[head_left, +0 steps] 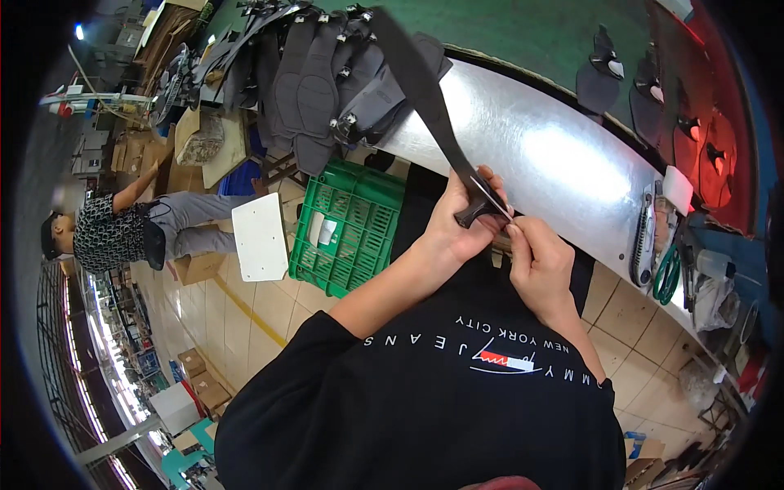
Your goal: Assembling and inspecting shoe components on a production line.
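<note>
My left hand [459, 219] is closed round one end of a dark flip-flop [426, 100], which is seen nearly edge-on and tilts up and away to the left. Close beside it, my right hand [542, 260] pinches thumb and forefinger together at the flip-flop's near end. Whatever thin thing lies between those fingertips is too small to make out. Both hands are in front of my body at the near edge of a shiny metal worktable [531, 131]. Heaped at its left end are several dark grey flip-flops [306, 90].
A green plastic crate [351, 233] stands below the heap, beside a white board [260, 238]. At the table's right end lie a utility knife [644, 237] and green-handled scissors [668, 273]. More flip-flops [600, 82] rest on a green surface beyond. Another person [114, 229] works at far left.
</note>
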A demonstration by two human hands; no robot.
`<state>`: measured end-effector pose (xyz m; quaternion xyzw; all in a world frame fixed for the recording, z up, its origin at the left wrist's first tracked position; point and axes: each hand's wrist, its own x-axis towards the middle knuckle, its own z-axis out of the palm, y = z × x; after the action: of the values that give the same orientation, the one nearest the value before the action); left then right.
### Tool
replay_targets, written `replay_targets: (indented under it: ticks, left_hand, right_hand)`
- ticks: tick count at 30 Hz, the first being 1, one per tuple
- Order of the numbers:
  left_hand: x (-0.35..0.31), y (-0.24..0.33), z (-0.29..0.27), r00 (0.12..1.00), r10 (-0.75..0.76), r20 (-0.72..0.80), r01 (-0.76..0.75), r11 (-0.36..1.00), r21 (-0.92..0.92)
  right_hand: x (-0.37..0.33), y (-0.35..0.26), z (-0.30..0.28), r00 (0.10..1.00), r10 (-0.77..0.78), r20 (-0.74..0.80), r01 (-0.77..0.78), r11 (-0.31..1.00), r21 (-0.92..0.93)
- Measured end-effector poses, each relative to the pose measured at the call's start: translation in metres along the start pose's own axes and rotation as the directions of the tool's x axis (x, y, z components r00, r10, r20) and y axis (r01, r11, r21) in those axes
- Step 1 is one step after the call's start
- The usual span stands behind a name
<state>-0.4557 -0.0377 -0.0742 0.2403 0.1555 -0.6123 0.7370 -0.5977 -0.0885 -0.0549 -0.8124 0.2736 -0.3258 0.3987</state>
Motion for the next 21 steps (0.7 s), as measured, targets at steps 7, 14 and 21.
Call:
replay_targets:
  ticks: [7,14,21]
  left_hand:
    - [0.01,-0.004,-0.011,0.992,0.117,0.052,-0.123,0.98,0.157]
    - [0.025,0.001,-0.017,0.998,0.042,-0.049,-0.03,0.973,0.229]
    - [0.038,0.054,0.001,0.975,0.22,-0.016,-0.185,0.856,0.483]
  right_hand:
    - [-0.008,0.003,0.009,0.994,0.029,0.102,-0.026,0.999,-0.034]
    - [-0.018,0.008,0.008,0.981,-0.108,0.16,0.094,0.991,0.09]
    - [-0.008,0.002,-0.013,0.997,-0.004,0.079,-0.001,0.997,0.074]
